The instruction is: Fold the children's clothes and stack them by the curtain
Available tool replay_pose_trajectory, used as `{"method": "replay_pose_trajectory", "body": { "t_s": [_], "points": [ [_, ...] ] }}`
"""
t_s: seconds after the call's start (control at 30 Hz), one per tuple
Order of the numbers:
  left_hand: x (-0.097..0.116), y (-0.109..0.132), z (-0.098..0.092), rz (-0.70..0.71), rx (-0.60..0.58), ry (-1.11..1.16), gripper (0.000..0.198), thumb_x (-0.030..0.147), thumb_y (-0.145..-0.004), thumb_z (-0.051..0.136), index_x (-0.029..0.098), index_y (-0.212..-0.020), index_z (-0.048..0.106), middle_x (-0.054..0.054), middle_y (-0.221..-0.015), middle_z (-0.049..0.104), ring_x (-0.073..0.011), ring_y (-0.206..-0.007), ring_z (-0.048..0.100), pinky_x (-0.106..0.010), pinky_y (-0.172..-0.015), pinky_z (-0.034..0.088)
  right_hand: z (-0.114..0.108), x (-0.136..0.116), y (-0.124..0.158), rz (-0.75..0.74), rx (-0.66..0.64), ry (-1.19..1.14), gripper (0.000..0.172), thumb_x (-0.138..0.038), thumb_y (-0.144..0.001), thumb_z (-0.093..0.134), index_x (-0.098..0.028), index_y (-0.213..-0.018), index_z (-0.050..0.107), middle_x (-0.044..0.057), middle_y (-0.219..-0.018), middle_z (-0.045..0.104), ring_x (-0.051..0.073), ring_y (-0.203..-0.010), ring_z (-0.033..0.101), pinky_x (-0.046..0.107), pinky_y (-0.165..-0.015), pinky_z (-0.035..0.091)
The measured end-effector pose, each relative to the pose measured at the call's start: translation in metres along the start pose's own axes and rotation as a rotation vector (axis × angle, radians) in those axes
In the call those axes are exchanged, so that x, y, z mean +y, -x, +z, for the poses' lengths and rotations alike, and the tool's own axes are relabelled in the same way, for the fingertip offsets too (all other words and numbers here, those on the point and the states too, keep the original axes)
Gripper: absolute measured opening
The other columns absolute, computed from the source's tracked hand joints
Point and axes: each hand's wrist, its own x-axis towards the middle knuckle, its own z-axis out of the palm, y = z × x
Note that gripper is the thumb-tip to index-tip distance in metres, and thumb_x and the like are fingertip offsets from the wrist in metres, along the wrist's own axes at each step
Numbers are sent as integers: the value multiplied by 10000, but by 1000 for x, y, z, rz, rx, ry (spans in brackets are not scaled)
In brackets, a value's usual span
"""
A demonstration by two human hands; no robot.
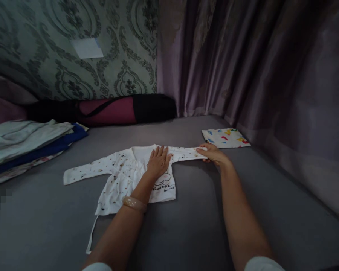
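A small white long-sleeved baby shirt [121,177] with little dark and brown prints lies spread on the grey bed sheet [197,218]. It has a wrap front, a cartoon print with lettering near the hem, and a tie string hanging off its lower left corner. My left hand [159,161] lies flat on the chest beside the right-hand sleeve, fingers stretched out, a bangle on the wrist. With thumb and fingers my right hand [211,154] pinches the cuff of that sleeve, which runs out straight. The other sleeve extends to the left, untouched.
Just beyond my right hand lies a folded white cloth with colourful prints [226,138]. Stacked clothes [31,145] are at the left. A long maroon and black bag [110,111] rests along the patterned wall, and purple curtains [197,67] hang behind and to the right.
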Motion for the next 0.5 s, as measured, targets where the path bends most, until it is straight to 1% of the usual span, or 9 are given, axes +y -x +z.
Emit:
{"method": "replay_pose_trajectory", "body": {
  "t_s": [0.1,0.2,0.3,0.37,0.5],
  "points": [
    [2,2,-3,0,-15,-30,604,489,-986,194,166,-1470,356,-111,-1535,324,-301,-1430,240,-478,-1163,192,-13,6,3,35,-60,8,159,-247,-816,685,-161,-907,588,-66,-559,550,41,-384,475,133,-349,334],
    [2,1,-3,5,-27,-55,629,525,-974,215,169,-1475,345,-116,-1540,311,-310,-1431,233,-475,-1161,190,-19,10,5,91,-100,35,103,-194,-819,673,-157,-821,576,-64,-506,546,52,-399,496,130,-360,349],
    [1,0,-1,-1,-32,-57,645,546,-966,218,172,-1477,341,-116,-1541,311,-313,-1432,228,-477,-1160,187,-22,9,5,154,-93,87,109,-129,-837,622,-159,-754,558,-52,-462,544,63,-408,509,136,-396,385],
    [0,-1,-1,-8,-36,-50,648,553,-962,225,177,-1478,340,-112,-1543,309,-312,-1432,229,-476,-1161,185,-23,7,6,169,-86,132,121,-108,-825,618,-160,-732,562,-45,-460,552,67,-411,509,146,-420,399],
    [0,-2,0,-9,-23,-33,631,545,-958,262,184,-1466,358,-106,-1540,316,-308,-1428,244,-480,-1157,198,-26,7,4,135,-27,268,113,-79,-764,626,-158,-693,590,-66,-432,502,65,-393,453,169,-415,348]
  ]
}}
